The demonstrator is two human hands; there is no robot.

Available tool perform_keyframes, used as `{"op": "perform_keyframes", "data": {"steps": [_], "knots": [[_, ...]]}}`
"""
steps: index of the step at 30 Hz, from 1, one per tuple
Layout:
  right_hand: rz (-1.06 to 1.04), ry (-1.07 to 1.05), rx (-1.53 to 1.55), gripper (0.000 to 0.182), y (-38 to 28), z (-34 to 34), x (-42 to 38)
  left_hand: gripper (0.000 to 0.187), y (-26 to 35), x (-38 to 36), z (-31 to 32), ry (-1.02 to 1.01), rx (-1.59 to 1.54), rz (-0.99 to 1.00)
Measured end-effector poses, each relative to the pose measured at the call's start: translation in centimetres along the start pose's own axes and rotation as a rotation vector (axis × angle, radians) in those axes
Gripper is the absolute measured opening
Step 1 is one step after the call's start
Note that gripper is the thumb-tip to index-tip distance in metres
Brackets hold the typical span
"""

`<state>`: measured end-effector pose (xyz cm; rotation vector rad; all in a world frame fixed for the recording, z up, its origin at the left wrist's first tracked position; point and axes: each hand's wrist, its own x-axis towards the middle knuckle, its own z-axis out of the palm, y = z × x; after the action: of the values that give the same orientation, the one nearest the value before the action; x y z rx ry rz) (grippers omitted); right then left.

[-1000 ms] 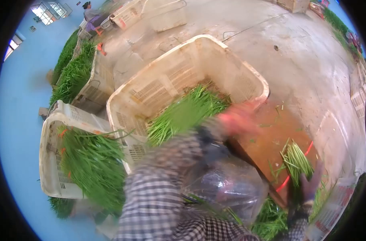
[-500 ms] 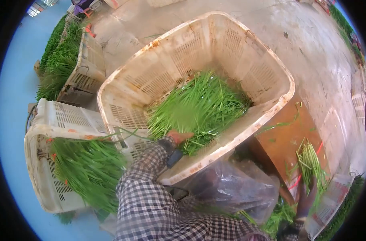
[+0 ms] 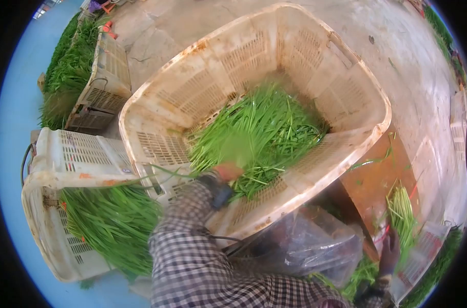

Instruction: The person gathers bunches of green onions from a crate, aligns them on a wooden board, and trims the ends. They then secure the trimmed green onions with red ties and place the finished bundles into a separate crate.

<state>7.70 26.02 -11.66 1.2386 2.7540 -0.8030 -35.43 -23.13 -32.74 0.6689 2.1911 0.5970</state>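
My left hand [image 3: 228, 171], in a checked sleeve, reaches over the near rim of a large off-white plastic basket [image 3: 202, 77]. It touches the loose long-leaved greens, which look like chives [image 3: 274, 123], on the basket floor. Its fingers are mostly hidden and blurred, so their grip cannot be made out. At the lower right, my dark right hand [image 3: 390, 250] is against a bunch of the same greens [image 3: 400, 208], with its fingers curled at the pale stems. A red strip [image 3: 381, 235] lies beside those fingers.
A brown board [image 3: 372, 177] lies right of the basket, with clear plastic sheeting [image 3: 305, 246] in front. Another white crate [image 3: 43, 205] holding greens lies tipped at the left. Further crates [image 3: 110, 66] with greens stand behind it. A printed white box [image 3: 423, 256] is at the lower right.
The view has shifted slightly, making the basket look larger. My left hand stays at the greens, its thumb less visible. My right hand has come up further into view beside the bunch.
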Motion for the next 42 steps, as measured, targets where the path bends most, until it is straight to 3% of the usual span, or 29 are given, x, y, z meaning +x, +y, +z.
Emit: {"op": "perform_keyframes", "data": {"steps": [1,2,4,6,9,10,12,13,14,16,19,20,22,25,29,30,33,34,36,40,42], "knots": [[-0.026,-0.012,-0.1,0.037,-0.3,0.1,0.0,0.032,0.0,-1.4,-3.0,0.047,0.021,0.368],[-0.053,-0.024,-0.2,0.034,-0.6,0.1,0.0,0.031,0.1,-2.7,-5.7,0.053,0.025,0.495],[0.107,-0.126,0.046,0.037,-3.3,0.2,0.2,0.054,3.5,-3.8,-12.0,-0.316,-0.04,-0.306],[0.171,-0.181,0.171,0.039,-4.2,0.5,0.2,0.054,-0.4,-3.4,-11.9,-0.148,0.307,-0.536],[0.044,-0.181,0.07,0.038,-2.7,1.3,0.1,0.055,0.9,-5.7,-12.0,0.033,0.404,-0.553],[-0.051,-0.168,-0.034,0.038,-0.5,1.7,0.0,0.057,-2.3,-4.9,-10.7,0.015,0.481,-0.506],[-0.045,-0.17,0.002,0.038,-0.3,1.7,-0.4,0.059,-4.9,-4.5,-7.7,0.207,0.435,-0.505],[0.053,-0.18,0.142,0.038,-2.7,1.2,-0.3,0.06,-6.2,-4.4,-6.0,0.304,0.409,-0.504],[0.152,-0.187,0.282,0.037,-4.1,0.9,-0.2,0.058,-8.6,-4.4,-4.6,0.423,0.26,-0.377],[0.151,-0.189,0.284,0.037,-3.9,0.7,-0.3,0.069,-13.7,-2.3,-4.0,0.057,-0.077,-0.525],[0.154,-0.191,0.173,0.037,-3.9,0.7,-0.2,0.084,-14.0,-1.9,-3.2,0.02,-0.64,-0.431],[0.154,-0.192,0.116,0.036,-4.0,0.7,-0.1,0.087,-10.8,-2.8,-4.6,-0.003,-0.723,-0.37],[0.133,-0.187,0.156,0.036,-3.2,1.1,0.0,0.101,-5.0,-4.0,-9.0,-0.18,-0.548,-0.328],[0.096,-0.187,0.126,0.036,-3.5,1.0,-0.1,0.109,2.6,-4.1,-8.0,-0.145,0.095,-0.658],[0.123,-0.16,0.282,0.035,-3.0,1.4,-0.4,0.119,-0.3,-4.2,-4.2,-0.004,0.166,-0.766],[0.115,-0.158,0.241,0.035,-3.0,1.2,-0.6,0.097,-2.0,-4.4,-3.2,0.094,0.074,-0.72],[0.089,-0.164,0.16,0.033,-3.7,0.8,-0.6,0.063,-1.2,-5.0,-7.8,-0.142,-0.233,-0.49],[0.078,-0.169,0.165,0.032,-3.7,0.7,-0.5,0.041,1.1,-5.7,-9.6,-0.144,-0.06,-0.52],[0.013,-0.147,0.129,0.03,-3.2,0.7,-0.3,0.047,-8.6,-4.7,-7.4,-0.189,-0.099,-0.091],[-0.063,-0.101,0.006,0.027,-3.3,0.1,-0.1,0.054,-13.4,-3.7,-4.8,-0.186,-0.271,0.217],[-0.058,-0.151,-0.094,0.026,-6.1,-1.4,0.3,0.048,-10.0,-4.8,-5.4,-0.172,-0.196,0.22]]}}
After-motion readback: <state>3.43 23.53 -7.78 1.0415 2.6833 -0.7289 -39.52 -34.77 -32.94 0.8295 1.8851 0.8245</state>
